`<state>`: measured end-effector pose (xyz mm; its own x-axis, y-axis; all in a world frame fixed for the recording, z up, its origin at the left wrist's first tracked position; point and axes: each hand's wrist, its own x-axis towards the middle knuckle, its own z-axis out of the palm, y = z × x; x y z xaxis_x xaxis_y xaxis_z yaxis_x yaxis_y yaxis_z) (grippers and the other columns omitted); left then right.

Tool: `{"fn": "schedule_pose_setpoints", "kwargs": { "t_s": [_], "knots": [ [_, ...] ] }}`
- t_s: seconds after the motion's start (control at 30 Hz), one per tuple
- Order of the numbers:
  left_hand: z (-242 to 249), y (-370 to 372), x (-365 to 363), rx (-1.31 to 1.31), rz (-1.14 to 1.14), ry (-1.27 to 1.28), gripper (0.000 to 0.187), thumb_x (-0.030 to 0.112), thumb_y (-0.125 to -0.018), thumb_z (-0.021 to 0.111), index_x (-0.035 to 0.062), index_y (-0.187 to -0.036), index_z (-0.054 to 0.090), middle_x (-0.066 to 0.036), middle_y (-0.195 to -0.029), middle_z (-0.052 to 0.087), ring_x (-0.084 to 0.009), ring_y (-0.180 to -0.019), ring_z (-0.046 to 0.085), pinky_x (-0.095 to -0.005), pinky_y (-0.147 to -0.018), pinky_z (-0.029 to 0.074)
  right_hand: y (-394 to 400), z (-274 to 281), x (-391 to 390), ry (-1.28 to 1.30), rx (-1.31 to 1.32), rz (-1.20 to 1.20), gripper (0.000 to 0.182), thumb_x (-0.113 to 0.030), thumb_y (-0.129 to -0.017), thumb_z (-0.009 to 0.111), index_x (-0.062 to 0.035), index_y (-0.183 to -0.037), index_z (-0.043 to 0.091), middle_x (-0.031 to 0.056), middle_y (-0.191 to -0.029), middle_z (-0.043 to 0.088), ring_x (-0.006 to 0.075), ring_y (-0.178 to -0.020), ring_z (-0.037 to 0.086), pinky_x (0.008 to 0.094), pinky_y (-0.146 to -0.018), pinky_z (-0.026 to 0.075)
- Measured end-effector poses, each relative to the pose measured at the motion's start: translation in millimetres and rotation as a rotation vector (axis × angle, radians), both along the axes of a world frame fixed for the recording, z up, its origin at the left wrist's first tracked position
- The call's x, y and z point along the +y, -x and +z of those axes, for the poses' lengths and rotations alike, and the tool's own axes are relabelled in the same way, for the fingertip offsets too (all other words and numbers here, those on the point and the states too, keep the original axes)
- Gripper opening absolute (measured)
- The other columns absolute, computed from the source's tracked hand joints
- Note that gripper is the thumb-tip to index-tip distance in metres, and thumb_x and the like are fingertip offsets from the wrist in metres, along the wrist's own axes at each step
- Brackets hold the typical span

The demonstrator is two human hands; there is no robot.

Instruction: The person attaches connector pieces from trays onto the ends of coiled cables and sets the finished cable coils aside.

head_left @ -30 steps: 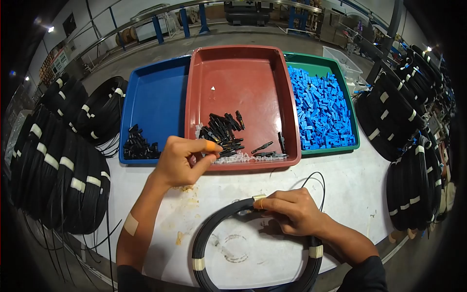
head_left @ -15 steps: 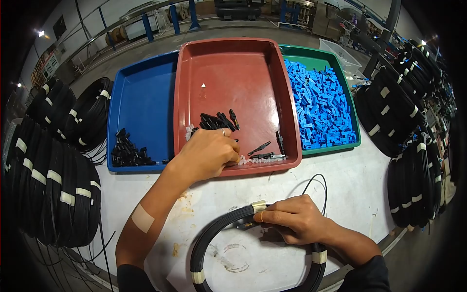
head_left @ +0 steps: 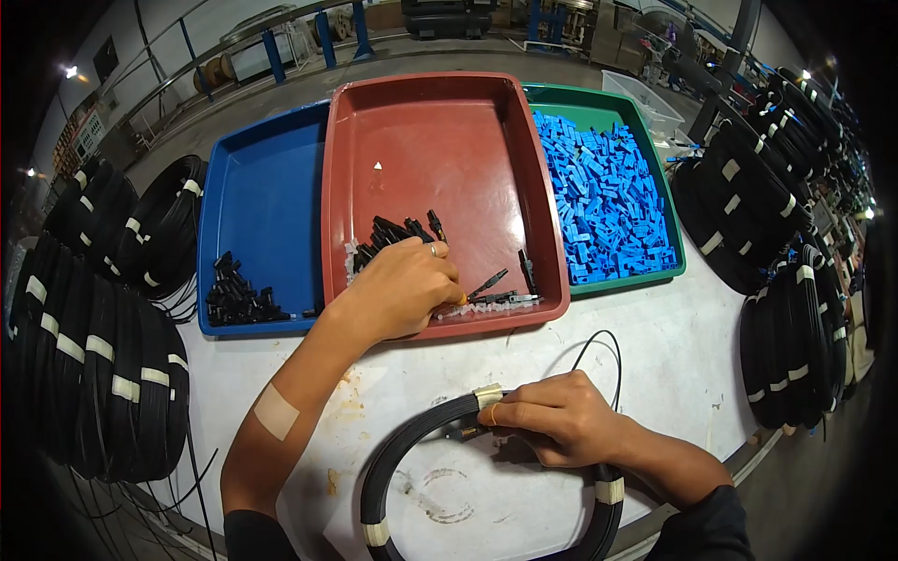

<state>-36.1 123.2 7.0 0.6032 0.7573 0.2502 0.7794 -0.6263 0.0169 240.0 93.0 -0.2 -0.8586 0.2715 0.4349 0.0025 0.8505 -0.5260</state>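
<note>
My left hand (head_left: 407, 285) reaches over the near edge of the red tray (head_left: 430, 140), its fingers curled down and pressed together. Whatever they pinch is hidden behind the hand. Black connectors (head_left: 388, 234) lie piled just beyond the knuckles, and a loose black connector (head_left: 488, 282) rests right of the fingertips, beside small clear pieces (head_left: 500, 304). Below, my right hand (head_left: 561, 421) is closed on a black cable connector (head_left: 464, 433) whose tip sticks out left of the fingers. This hand sits over the top of a taped coil of black cable (head_left: 393, 458); a loose cable loop (head_left: 617, 360) rises behind it.
A blue tray (head_left: 267, 178) with black parts stands at the left. At the right, a green tray (head_left: 645, 122) holds many blue clips (head_left: 608, 201). Taped cable coils (head_left: 94, 365) are stacked along the left side, with more coils (head_left: 795, 346) on the right.
The view has shifted slightly, moving the trays a little left. My left hand stays at the red tray with its fingertips slightly further right among the parts. The right hand keeps its grip.
</note>
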Motion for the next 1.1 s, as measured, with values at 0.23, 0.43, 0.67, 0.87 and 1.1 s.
{"fn": "schedule_pose_setpoints", "kwargs": {
  "t_s": [0.23,0.43,0.67,0.87,1.1],
  "knots": [
    [4.5,-4.2,2.6,0.051,0.016,0.014,0.011,0.011,-0.076,0.076,0.013,-0.086,0.08,0.002,-0.087,0.071,-0.0191,-0.093,0.06,-0.0346,-0.082,0.045,-0.4,1.1,-0.3,0.004,-0.005,-0.003,0.042,-0.004,-0.069,0.073,-0.0071,-0.111,0.07,0.0057,-0.088,0.07,0.0246,-0.068,0.07,0.035,-0.056,0.057],
    [11.4,-3.6,7.8,0.053,-0.014,0.089,0.009,0.012,-0.074,0.077,0.0116,-0.083,0.079,0.0,-0.083,0.069,-0.021,-0.092,0.06,-0.0362,-0.082,0.046,1.5,0.3,-1.5,0.028,0.044,-0.019,0.042,0.002,-0.066,0.071,-0.0041,-0.108,0.072,0.0094,-0.081,0.071,0.0249,-0.061,0.069,0.0332,-0.056,0.056],
    [8.5,2.9,11.2,0.055,-0.052,0.093,0.01,0.013,-0.076,0.076,0.0058,-0.083,0.072,-0.004,-0.089,0.068,-0.0256,-0.091,0.059,-0.0404,-0.083,0.047,0.8,-1.1,-1.7,0.065,0.049,-0.051,0.038,0.0,-0.072,0.073,-0.0053,-0.11,0.07,0.0078,-0.088,0.072,0.0266,-0.069,0.07,0.0356,-0.056,0.056],
    [18.9,5.8,-15.6,-0.385,0.037,0.105,0.015,0.006,-0.079,0.074,0.004,-0.093,0.067,-0.009,-0.088,0.066,-0.0245,-0.087,0.061,-0.0376,-0.076,0.049,0.9,-6.4,-1.3,0.047,0.105,-0.095,0.033,-0.002,-0.076,0.074,-0.0053,-0.109,0.069,0.008,-0.085,0.071,0.027,-0.068,0.07,0.0356,-0.056,0.055],
    [29.3,-17.0,-79.2,-0.757,0.171,0.346,0.009,0.007,-0.089,0.069,0.0031,-0.096,0.065,0.001,-0.087,0.064,-0.0047,-0.072,0.05,-0.0222,-0.063,0.041,1.9,-6.3,-4.9,0.051,0.171,-0.141,0.029,-0.001,-0.079,0.072,-0.0062,-0.107,0.069,0.0114,-0.086,0.07,0.0309,-0.07,0.07,0.0385,-0.061,0.055]
  ]
}}
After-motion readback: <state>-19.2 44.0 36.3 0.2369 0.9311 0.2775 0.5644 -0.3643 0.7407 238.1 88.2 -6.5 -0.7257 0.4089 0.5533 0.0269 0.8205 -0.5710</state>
